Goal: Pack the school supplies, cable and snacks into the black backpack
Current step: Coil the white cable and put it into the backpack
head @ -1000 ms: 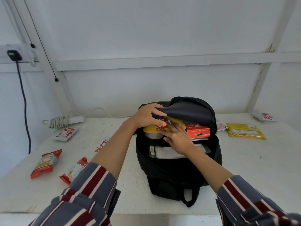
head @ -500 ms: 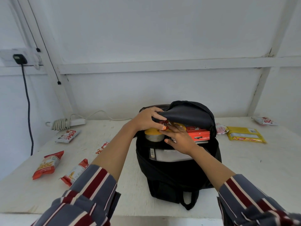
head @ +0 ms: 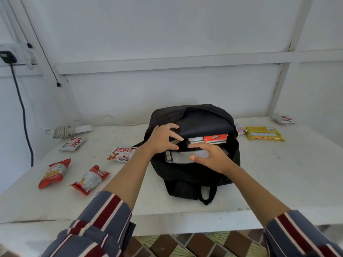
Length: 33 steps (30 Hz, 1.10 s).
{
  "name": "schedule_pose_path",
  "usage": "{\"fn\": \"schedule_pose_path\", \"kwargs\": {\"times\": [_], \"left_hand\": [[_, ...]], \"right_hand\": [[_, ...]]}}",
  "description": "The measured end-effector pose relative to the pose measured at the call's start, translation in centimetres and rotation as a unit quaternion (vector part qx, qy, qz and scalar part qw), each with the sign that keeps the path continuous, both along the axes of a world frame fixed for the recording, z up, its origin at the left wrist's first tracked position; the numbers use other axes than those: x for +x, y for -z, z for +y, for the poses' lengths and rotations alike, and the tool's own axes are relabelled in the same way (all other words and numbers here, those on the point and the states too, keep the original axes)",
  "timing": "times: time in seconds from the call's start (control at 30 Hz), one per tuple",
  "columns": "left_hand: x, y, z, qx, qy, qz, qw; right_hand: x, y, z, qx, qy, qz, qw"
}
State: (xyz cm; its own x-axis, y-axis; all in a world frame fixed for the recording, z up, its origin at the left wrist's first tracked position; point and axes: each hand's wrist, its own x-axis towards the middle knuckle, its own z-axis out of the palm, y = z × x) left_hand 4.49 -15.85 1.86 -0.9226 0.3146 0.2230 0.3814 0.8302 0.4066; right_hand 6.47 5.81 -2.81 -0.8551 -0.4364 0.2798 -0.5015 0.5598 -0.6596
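- The black backpack [head: 194, 173] stands open in the middle of the white table [head: 278, 173].
- The left hand [head: 162, 140] is at the bag's top flap with its fingers spread wide. It may be touching the flap, but that is hard to see.
- The right hand [head: 213, 157] is over the opening with its fingers spread, holding nothing.
- A red box [head: 215, 137] sits inside the bag.
- A red snack pack [head: 55, 172] lies to the left of the bag, and a yellow pack [head: 264, 133] lies to the right.

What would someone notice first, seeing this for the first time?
The black backpack stands open on the table, left hand and right hand at its mouth, a red box showing inside. Red snack packets lie scattered to its left; a yellow packet lies to its right.
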Motion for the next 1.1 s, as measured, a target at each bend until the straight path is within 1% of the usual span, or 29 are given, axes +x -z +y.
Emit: {"fn": "schedule_pose_path", "kwargs": {"times": [0.17, 0.23, 0.3, 0.37, 0.43, 0.53, 0.6, 0.67, 0.77, 0.97, 1.1], "left_hand": [[3.4, 1.7, 0.6, 0.025, -0.008, 0.112, 0.993], [5.0, 2.5, 0.8, 0.056, -0.013, 0.130, 0.990], [6.8, 3.3, 1.1, 0.106, -0.024, 0.121, 0.987], [8.6, 4.0, 1.3, 0.143, -0.048, 0.080, 0.985], [10.1, 4.6, 1.4, 0.152, -0.081, 0.038, 0.984], [12.0, 5.1, 1.0, 0.165, -0.105, 0.018, 0.980], [13.2, 5.3, 0.4, 0.167, -0.120, 0.025, 0.978], [14.1, 5.4, -0.4, 0.171, -0.138, 0.034, 0.975], [14.8, 5.2, -2.1, 0.185, -0.153, 0.049, 0.970], [14.9, 4.1, -6.4, 0.187, -0.184, 0.088, 0.961], [14.0, 2.8, -11.2, 0.188, -0.186, 0.087, 0.960]], "right_hand": [[2.5, 0.3, 0.5, 0.001, -0.015, -0.002, 1.000], [3.5, 0.4, 0.6, -0.001, -0.028, -0.022, 0.999], [4.5, 0.5, 0.7, -0.008, -0.038, -0.055, 0.998], [5.7, 0.4, 1.0, -0.010, -0.050, -0.074, 0.996], [7.0, 0.3, 1.1, -0.013, -0.068, -0.082, 0.994], [8.3, 0.2, 1.0, 0.003, -0.082, -0.086, 0.993], [8.8, 0.1, 0.6, 0.029, -0.068, -0.070, 0.995], [9.1, -0.4, -0.1, 0.035, -0.060, -0.047, 0.997], [9.2, -1.3, -1.7, 0.025, -0.077, -0.028, 0.996], [8.0, -3.2, -6.6, 0.013, -0.107, -0.025, 0.994], [6.3, -4.6, -11.5, 0.004, -0.134, -0.017, 0.991]]}}
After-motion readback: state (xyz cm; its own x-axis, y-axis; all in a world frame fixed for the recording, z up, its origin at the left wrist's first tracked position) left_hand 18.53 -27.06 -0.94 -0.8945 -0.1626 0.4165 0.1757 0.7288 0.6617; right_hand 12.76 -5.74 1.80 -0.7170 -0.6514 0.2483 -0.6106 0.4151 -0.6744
